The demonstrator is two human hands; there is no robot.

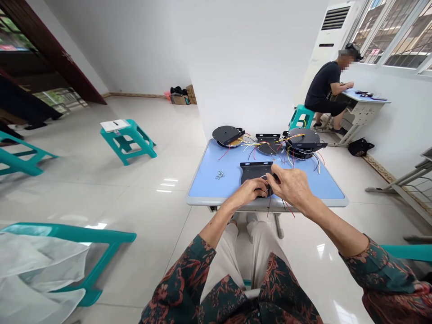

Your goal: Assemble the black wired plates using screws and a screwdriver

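Appearing stiff and light, the plate is aptly pinched at its near edge by left hand and right hand.

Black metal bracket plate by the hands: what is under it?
Pale blue tabletop shows around the black metal bracket plate. The left hand and right hand cover its near end, so anything beneath there is hidden.

Bracket plate lies on the table; screws left of it; wired discs behind.
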